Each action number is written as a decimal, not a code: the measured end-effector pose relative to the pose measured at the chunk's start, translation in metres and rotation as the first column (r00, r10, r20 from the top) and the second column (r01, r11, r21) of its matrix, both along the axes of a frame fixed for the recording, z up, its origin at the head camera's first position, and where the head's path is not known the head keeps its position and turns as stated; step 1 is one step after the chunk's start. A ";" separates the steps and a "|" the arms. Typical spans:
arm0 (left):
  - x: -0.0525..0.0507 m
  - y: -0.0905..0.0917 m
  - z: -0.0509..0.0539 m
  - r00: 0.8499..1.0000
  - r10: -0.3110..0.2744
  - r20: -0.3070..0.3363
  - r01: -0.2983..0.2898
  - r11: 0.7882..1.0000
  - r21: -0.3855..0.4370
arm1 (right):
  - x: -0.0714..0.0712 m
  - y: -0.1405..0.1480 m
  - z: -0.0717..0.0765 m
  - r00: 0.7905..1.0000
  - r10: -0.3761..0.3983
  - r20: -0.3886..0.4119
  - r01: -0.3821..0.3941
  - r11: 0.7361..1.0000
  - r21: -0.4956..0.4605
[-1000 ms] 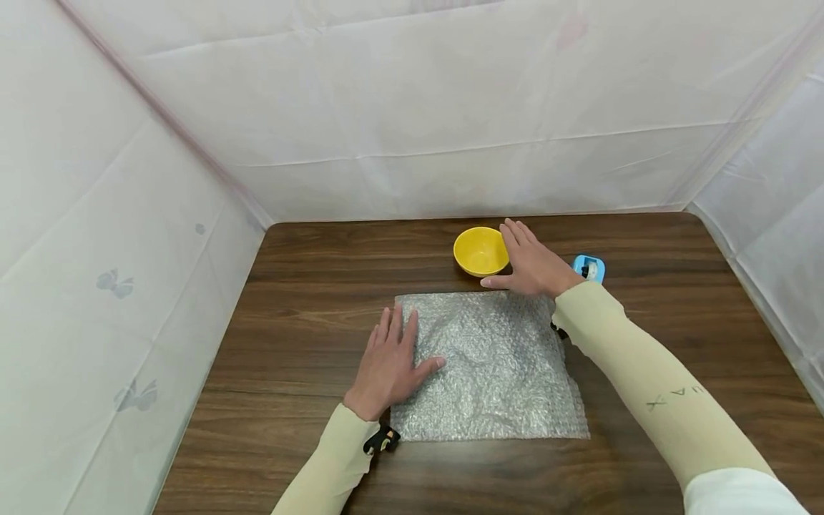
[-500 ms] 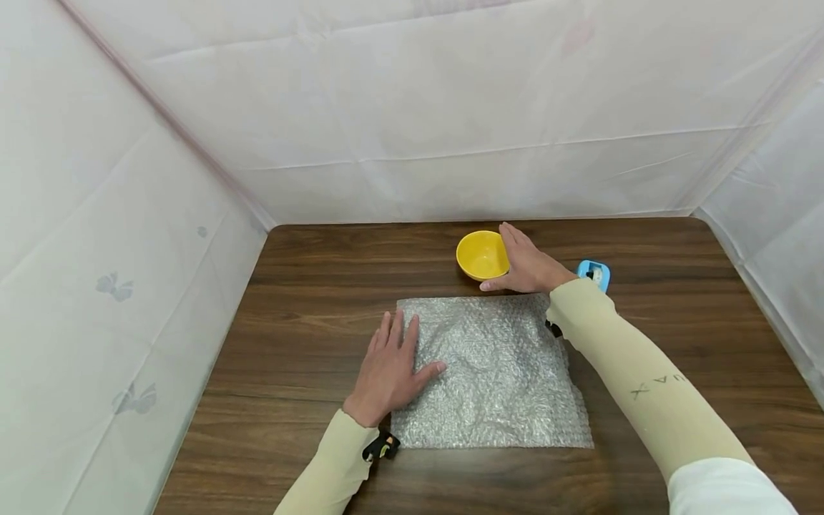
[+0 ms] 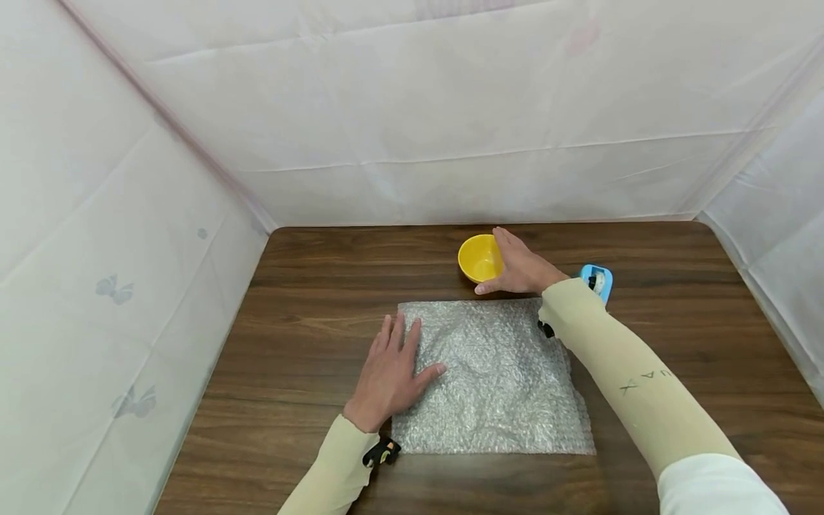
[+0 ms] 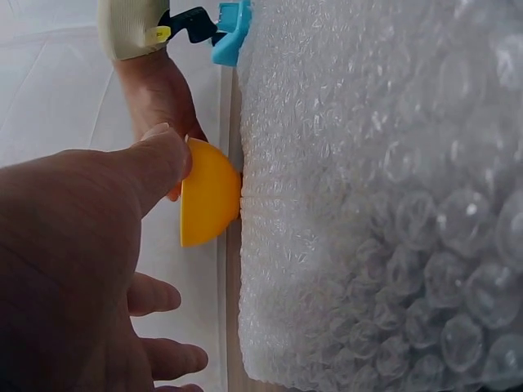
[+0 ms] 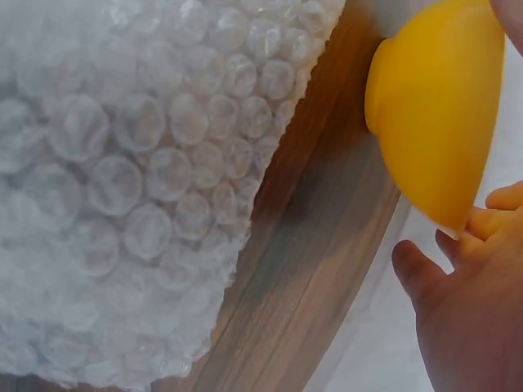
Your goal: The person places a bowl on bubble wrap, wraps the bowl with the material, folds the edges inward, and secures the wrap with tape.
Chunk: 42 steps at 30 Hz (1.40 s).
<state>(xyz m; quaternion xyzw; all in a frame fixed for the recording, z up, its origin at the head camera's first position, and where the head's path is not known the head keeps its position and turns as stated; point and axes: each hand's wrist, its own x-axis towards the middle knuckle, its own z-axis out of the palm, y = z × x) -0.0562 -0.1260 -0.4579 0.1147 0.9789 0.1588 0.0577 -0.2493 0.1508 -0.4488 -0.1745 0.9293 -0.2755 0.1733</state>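
Observation:
A sheet of bubble wrap (image 3: 496,390) lies flat on the wooden table. My left hand (image 3: 388,378) rests over its left edge, fingers straight and spread, thumb pointing inward across the wrap. Just beyond the far edge stands a yellow bowl (image 3: 478,259), upright. My right hand (image 3: 524,270) is at the bowl's right side, thumb in front and fingers toward the back, covering part of the rim. In the right wrist view the fingers (image 5: 421,273) are beside the bowl's rim; some overlap it, and firm contact cannot be told.
A small blue tape dispenser (image 3: 596,280) sits right of the bowl, partly hidden by my right sleeve (image 3: 579,304). Pale sheeting (image 3: 412,107) hangs behind the dark wooden table (image 3: 309,343) and at both sides.
My right hand has shifted left onto the bowl's right side and hides more of it. The bowl and bubble wrap keep their places; my left hand stays put. The head view drifts slightly.

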 end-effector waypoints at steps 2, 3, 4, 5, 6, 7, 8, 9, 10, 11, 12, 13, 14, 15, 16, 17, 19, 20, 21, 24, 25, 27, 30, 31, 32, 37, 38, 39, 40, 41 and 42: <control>0.001 0.000 -0.001 1.000 -0.002 0.002 0.002 1.000 0.004 | 0.001 -0.001 0.000 1.000 -0.008 -0.002 0.008 1.000 -0.004; 0.001 0.000 -0.001 1.000 -0.002 0.003 0.002 1.000 0.007 | 0.001 -0.001 0.000 1.000 -0.014 0.002 0.014 1.000 -0.006; 0.001 0.000 -0.001 1.000 -0.003 0.004 0.003 1.000 0.010 | 0.001 -0.001 -0.001 1.000 -0.017 0.007 0.017 1.000 -0.007; 0.002 0.000 -0.001 1.000 -0.002 0.004 0.002 1.000 0.013 | 0.001 -0.001 -0.001 1.000 -0.021 0.015 0.021 1.000 -0.005; 0.002 0.001 -0.002 1.000 -0.002 0.002 0.002 1.000 0.016 | 0.001 -0.001 -0.001 0.999 -0.025 0.023 0.025 1.000 -0.003; 0.002 0.001 -0.002 1.000 0.000 0.001 0.000 1.000 0.018 | 0.000 -0.002 -0.002 0.999 -0.030 0.029 0.030 1.000 0.000; 0.002 0.001 -0.002 1.000 0.001 0.000 -0.001 1.000 0.021 | 0.000 -0.002 -0.002 0.999 -0.030 0.031 0.029 1.000 0.003; 0.002 0.001 -0.002 1.000 0.002 -0.002 -0.002 1.000 0.023 | 0.000 -0.001 -0.002 0.999 -0.032 0.034 0.032 0.999 0.006; 0.002 0.001 -0.002 1.000 0.003 -0.003 -0.003 1.000 0.025 | 0.000 -0.002 -0.003 0.999 -0.034 0.032 0.033 0.999 0.008; 0.002 0.001 -0.003 1.000 0.004 -0.004 -0.004 1.000 0.029 | 0.000 -0.002 -0.003 0.999 -0.038 0.030 0.038 0.999 0.009; 0.002 0.001 -0.003 1.000 0.005 -0.005 -0.005 0.999 0.032 | 0.000 -0.002 -0.003 0.999 -0.040 0.026 0.039 0.999 0.012; 0.002 0.001 -0.003 1.000 0.005 -0.006 -0.005 0.999 0.037 | 0.000 -0.002 -0.003 0.999 -0.045 0.022 0.044 0.999 0.013; 0.002 0.001 -0.003 1.000 0.004 -0.008 -0.003 0.999 0.042 | 0.000 -0.002 -0.003 0.999 -0.045 0.016 0.045 0.999 0.015; 0.003 0.001 -0.004 1.000 0.003 -0.009 -0.003 0.999 0.049 | 0.001 -0.003 -0.003 0.999 -0.050 0.012 0.049 0.999 0.015; 0.003 0.001 -0.004 1.000 0.002 -0.009 -0.001 0.998 0.056 | 0.001 -0.002 -0.003 0.999 -0.052 0.007 0.052 0.999 0.014; 0.003 0.001 -0.004 1.000 0.000 -0.010 0.001 0.998 0.063 | 0.001 -0.002 -0.003 0.998 -0.056 0.004 0.056 0.998 0.014; 0.004 0.001 -0.005 1.000 -0.005 -0.013 0.005 0.998 0.068 | 0.001 -0.001 -0.004 0.998 -0.064 -0.002 0.064 0.998 0.007; 0.004 0.001 -0.006 1.000 -0.006 -0.014 0.007 0.998 0.070 | 0.001 -0.001 -0.004 0.998 -0.064 -0.006 0.064 0.998 0.005; 0.004 0.001 -0.006 1.000 -0.006 -0.015 0.007 0.997 0.070 | 0.001 0.000 -0.005 0.998 -0.066 -0.009 0.066 0.998 0.001; 0.004 0.001 -0.006 1.000 -0.006 -0.018 0.008 0.998 0.063 | -0.001 0.002 -0.005 0.998 -0.062 -0.020 0.062 0.998 -0.004; 0.004 0.002 -0.006 1.000 -0.006 -0.018 0.007 0.998 0.061 | -0.001 0.002 -0.005 0.998 -0.057 -0.025 0.057 0.998 -0.003; 0.003 0.002 -0.006 1.000 -0.008 -0.019 0.009 0.998 0.060 | -0.002 0.004 -0.004 0.998 -0.052 -0.031 0.052 0.999 -0.004; 0.003 0.002 -0.005 1.000 -0.008 -0.026 0.010 0.998 0.063 | -0.004 0.004 -0.002 0.998 -0.044 -0.036 0.043 0.999 -0.006; 0.003 0.002 -0.005 1.000 -0.009 -0.030 0.011 0.998 0.063 | -0.004 0.005 -0.001 0.998 -0.041 -0.039 0.041 0.999 -0.005; 0.003 0.002 -0.005 0.999 -0.010 -0.034 0.013 0.998 0.065 | -0.004 0.005 0.000 0.998 -0.040 -0.041 0.040 0.999 -0.007; 0.003 0.002 -0.004 0.999 -0.015 -0.052 0.018 0.998 0.064 | -0.004 0.006 0.007 0.998 -0.037 -0.051 0.037 0.999 -0.001; 0.003 0.002 -0.003 0.998 -0.017 -0.054 0.020 0.998 0.063 | -0.004 0.006 0.008 0.998 -0.041 -0.049 0.041 0.999 -0.001; 0.002 0.002 -0.003 0.998 -0.019 -0.055 0.022 0.998 0.060 | -0.004 0.006 0.010 0.998 -0.044 -0.048 0.044 0.999 0.000; 0.002 0.002 -0.003 0.998 -0.021 -0.056 0.024 0.998 0.058 | -0.004 0.006 0.011 0.998 -0.046 -0.045 0.046 0.999 -0.001; 0.002 0.002 -0.003 0.998 -0.022 -0.055 0.025 0.998 0.056 | -0.003 0.006 0.012 0.998 -0.048 -0.043 0.048 0.999 -0.002; 0.002 0.001 -0.003 0.998 -0.022 -0.054 0.025 0.998 0.055 | -0.003 0.006 0.014 0.998 -0.051 -0.040 0.050 0.999 -0.008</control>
